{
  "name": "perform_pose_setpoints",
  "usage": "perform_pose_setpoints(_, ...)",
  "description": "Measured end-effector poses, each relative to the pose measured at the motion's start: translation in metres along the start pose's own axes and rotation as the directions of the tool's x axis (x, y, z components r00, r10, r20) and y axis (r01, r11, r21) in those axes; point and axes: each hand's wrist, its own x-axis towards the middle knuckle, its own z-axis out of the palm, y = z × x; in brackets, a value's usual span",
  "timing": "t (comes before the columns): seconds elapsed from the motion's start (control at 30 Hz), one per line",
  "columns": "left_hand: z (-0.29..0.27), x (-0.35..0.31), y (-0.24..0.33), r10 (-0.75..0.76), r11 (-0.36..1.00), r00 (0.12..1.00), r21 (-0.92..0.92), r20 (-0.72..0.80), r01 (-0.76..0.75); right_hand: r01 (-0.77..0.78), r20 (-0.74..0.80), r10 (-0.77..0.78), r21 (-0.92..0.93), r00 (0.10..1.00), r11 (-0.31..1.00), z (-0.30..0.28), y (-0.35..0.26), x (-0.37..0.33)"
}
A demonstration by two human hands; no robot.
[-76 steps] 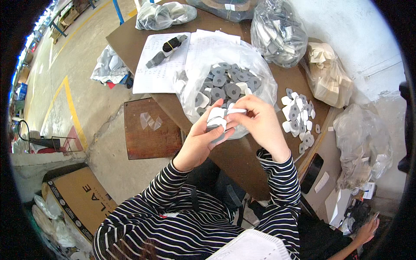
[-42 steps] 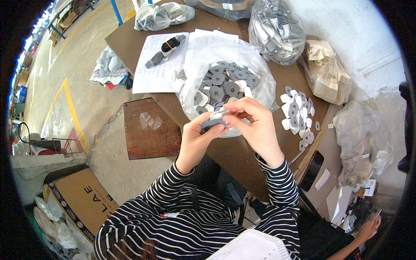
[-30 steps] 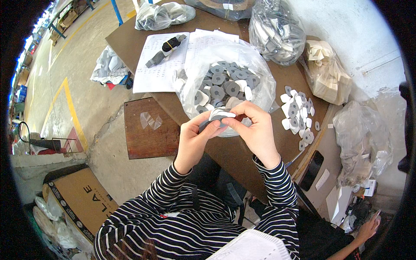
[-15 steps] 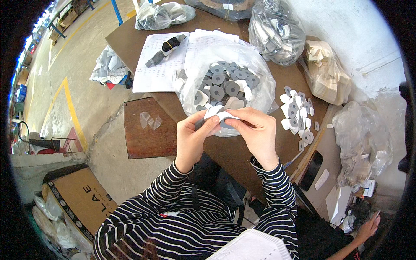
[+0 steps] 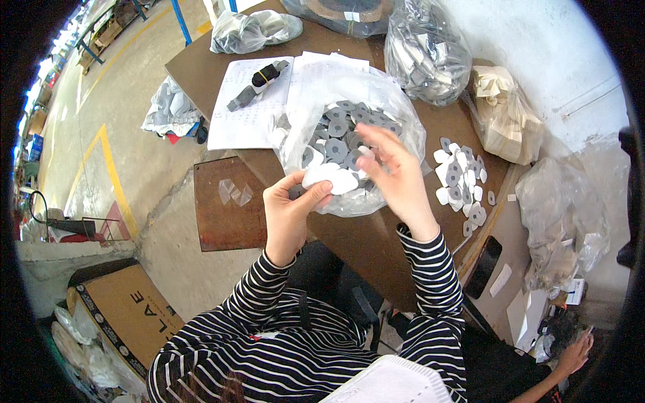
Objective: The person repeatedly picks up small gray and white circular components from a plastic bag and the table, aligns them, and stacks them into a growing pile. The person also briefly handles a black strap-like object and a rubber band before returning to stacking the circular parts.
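My left hand pinches a few thin white pieces with rounded corners between thumb and fingers. These are held at the near rim of a clear plastic bag. Inside the bag lie many grey foam pieces with a small round hole in the middle, mixed with white-faced ones. Over the bag's right side is my right hand, thumb and fingers apart and slightly blurred. A whitish piece shows by its thumb tip, but it looks to lie in the bag rather than in the hand.
Loose grey and white pieces are scattered to the bag's right. An open notebook with a dark banded bundle lies behind left. Filled plastic bags line the back. A phone and another person's hand are at right.
My right hand has let go of the pieces, moved up and right away from my left, and opened. My left hand keeps the white pieces, shifting slightly left.
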Motion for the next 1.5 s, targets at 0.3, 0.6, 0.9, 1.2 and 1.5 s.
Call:
perform_pose_setpoints(0.3,0.003,-0.004,0.004,-0.044,0.999,0.999,-0.011,0.027,0.044,-0.233,-0.038,0.245,0.205,0.969,0.951,0.000,-0.023,-0.004)
perform_pose_setpoints(0.6,0.009,0.019,0.013,0.093,0.981,0.973,-0.189,0.212,-0.053,-0.087,-0.273,0.084,0.001,0.958,0.996,-0.056,0.003,-0.029)
perform_pose_setpoints(0.9,0.039,0.091,0.050,-0.064,0.942,0.874,-0.260,0.482,0.212,-0.544,-0.522,0.385,-0.191,0.761,0.817,-0.179,0.057,-0.132)
perform_pose_setpoints(1.2,0.061,0.051,0.044,-0.013,0.986,0.936,-0.150,0.352,0.070,-0.527,-0.417,0.322,-0.660,0.850,0.536,-0.212,0.113,-0.186)
perform_pose_setpoints(1.5,0.040,0.034,0.012,-0.051,0.990,0.846,-0.086,0.530,0.114,-0.534,-0.426,0.329,-0.586,0.843,0.610,-0.205,0.107,-0.171)
